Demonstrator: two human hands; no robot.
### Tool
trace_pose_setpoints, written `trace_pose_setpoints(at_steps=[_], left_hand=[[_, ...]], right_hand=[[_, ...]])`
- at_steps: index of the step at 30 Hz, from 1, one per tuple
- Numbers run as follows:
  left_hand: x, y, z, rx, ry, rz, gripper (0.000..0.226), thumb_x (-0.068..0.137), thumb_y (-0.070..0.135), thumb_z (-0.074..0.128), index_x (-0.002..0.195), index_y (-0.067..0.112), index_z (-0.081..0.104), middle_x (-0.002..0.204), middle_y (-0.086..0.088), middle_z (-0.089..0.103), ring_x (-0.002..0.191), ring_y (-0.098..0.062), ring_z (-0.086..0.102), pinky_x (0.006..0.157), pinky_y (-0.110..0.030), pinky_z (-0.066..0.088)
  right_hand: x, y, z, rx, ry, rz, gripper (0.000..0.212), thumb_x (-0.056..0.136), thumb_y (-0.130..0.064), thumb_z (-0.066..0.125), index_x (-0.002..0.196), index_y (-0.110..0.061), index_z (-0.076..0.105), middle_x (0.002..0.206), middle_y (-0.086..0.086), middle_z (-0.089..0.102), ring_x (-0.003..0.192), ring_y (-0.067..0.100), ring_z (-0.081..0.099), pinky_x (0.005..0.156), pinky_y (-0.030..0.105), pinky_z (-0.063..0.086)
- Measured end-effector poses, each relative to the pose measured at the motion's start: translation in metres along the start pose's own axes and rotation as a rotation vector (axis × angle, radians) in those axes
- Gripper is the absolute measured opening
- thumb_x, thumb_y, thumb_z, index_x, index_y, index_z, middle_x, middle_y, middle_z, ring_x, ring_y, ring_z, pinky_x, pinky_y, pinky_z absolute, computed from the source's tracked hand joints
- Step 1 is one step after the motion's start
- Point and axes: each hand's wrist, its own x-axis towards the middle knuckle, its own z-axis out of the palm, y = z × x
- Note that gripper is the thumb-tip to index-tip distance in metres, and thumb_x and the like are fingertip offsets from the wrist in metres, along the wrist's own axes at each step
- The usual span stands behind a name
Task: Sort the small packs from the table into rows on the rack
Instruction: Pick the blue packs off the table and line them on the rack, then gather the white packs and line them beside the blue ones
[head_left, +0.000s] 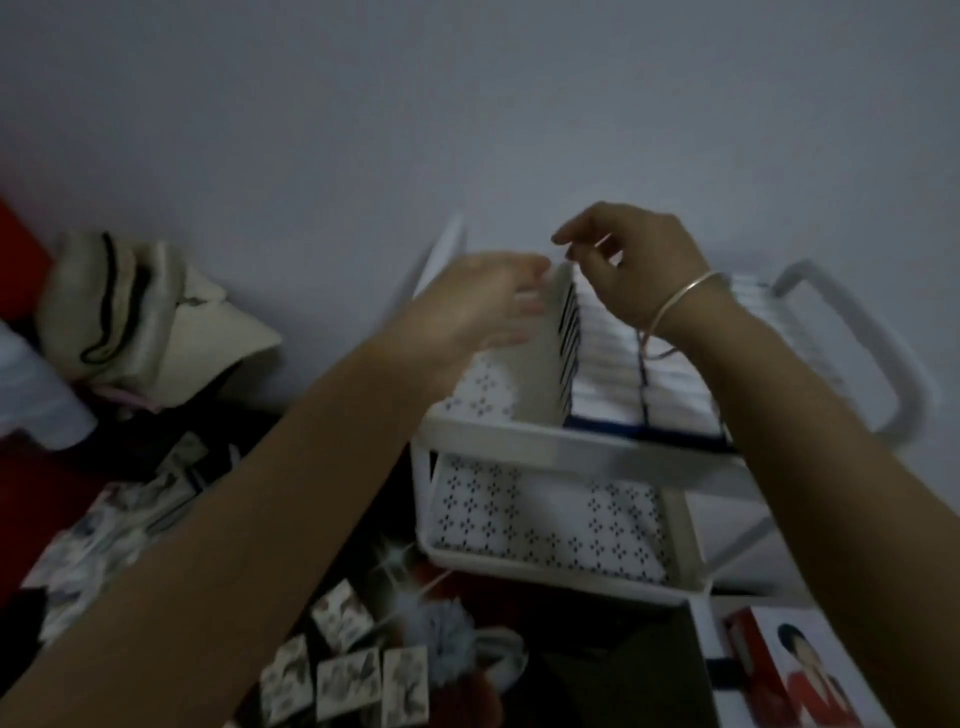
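Observation:
A white two-tier rack (571, 441) stands against the wall. Its upper tier holds rows of small white packs with dark blue edges (608, 364), standing upright. My left hand (478, 306), blurred, reaches in from the left, and its straight fingers touch the left face of the nearest row. My right hand (634, 265), with a thin bracelet on the wrist, hovers over the far end of the same rows. Its fingertips curve down to the top of the packs, and I cannot tell whether they pinch one. Several loose patterned packs (348, 675) lie on the dark table below.
The rack's lower tier (545, 519) is a perforated white tray, and a white handle (883, 353) sticks out on the right. A pale hat (145, 312) and more packs (104, 525) lie at the left. A fluffy pom-pom (441, 634) and a picture box (795, 670) sit in front.

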Motion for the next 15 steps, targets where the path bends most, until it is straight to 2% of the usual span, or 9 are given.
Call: trace_pose_setpoints(at_steps=[2,4,7,9,11,13,15], left_hand=[[-0.041,-0.009,-0.017,0.164,0.157,0.269,0.024,0.097,0.008,0.045,0.107,0.019,0.063,0.108,0.007,0.067,0.098,-0.007,0.066,0.086,-0.027,0.055],[-0.083,-0.032,-0.032,0.306,0.290,0.471,0.025,0.093,0.007,0.046,0.101,0.022,0.064,0.098,0.010,0.068,0.086,-0.004,0.067,0.075,-0.020,0.054],[-0.126,-0.094,-0.055,0.384,0.309,0.433,0.022,0.091,0.011,0.046,0.093,0.025,0.063,0.086,0.009,0.069,0.074,-0.007,0.067,0.067,-0.022,0.052],[-0.142,-0.152,-0.072,0.504,0.330,0.280,0.026,0.091,0.006,0.047,0.091,0.026,0.063,0.085,0.013,0.068,0.071,-0.004,0.064,0.066,-0.022,0.049],[-0.154,-0.213,-0.087,0.639,0.306,0.057,0.030,0.093,0.006,0.049,0.091,0.032,0.061,0.086,0.018,0.066,0.072,-0.001,0.061,0.063,-0.017,0.044],[-0.177,-0.267,-0.101,0.774,0.245,-0.096,0.025,0.093,0.010,0.053,0.092,0.033,0.061,0.089,0.015,0.065,0.078,-0.005,0.061,0.064,-0.017,0.045],[-0.195,-0.303,-0.107,0.869,0.216,-0.121,0.021,0.091,0.010,0.054,0.095,0.027,0.065,0.095,0.007,0.068,0.086,-0.014,0.064,0.069,-0.026,0.050]], right_hand=[[-0.036,-0.042,-0.005,0.230,-0.077,0.018,0.019,0.091,-0.012,0.051,0.090,-0.022,0.067,0.079,-0.005,0.070,0.063,0.008,0.065,0.066,0.018,0.051],[-0.080,-0.077,0.004,0.431,-0.210,0.041,0.020,0.093,-0.009,0.051,0.085,-0.020,0.066,0.068,-0.006,0.066,0.051,0.008,0.063,0.049,0.014,0.046],[-0.145,-0.102,0.050,0.565,-0.447,0.131,0.026,0.094,-0.009,0.049,0.081,-0.025,0.064,0.064,-0.005,0.064,0.049,0.004,0.061,0.045,0.011,0.041],[-0.186,-0.101,0.102,0.541,-0.588,0.247,0.023,0.094,-0.009,0.050,0.083,-0.023,0.065,0.070,-0.006,0.066,0.055,0.009,0.064,0.050,0.017,0.048],[-0.220,-0.084,0.160,0.404,-0.669,0.341,0.018,0.092,-0.011,0.051,0.091,-0.019,0.066,0.082,0.001,0.070,0.073,0.017,0.068,0.068,0.032,0.056],[-0.249,-0.074,0.208,0.222,-0.749,0.394,0.022,0.089,-0.014,0.052,0.109,-0.018,0.062,0.104,0.007,0.069,0.098,0.024,0.064,0.085,0.034,0.051],[-0.273,-0.068,0.238,0.138,-0.799,0.427,0.042,0.090,-0.013,0.051,0.132,-0.013,0.048,0.131,0.012,0.054,0.122,0.027,0.051,0.098,0.031,0.042]])
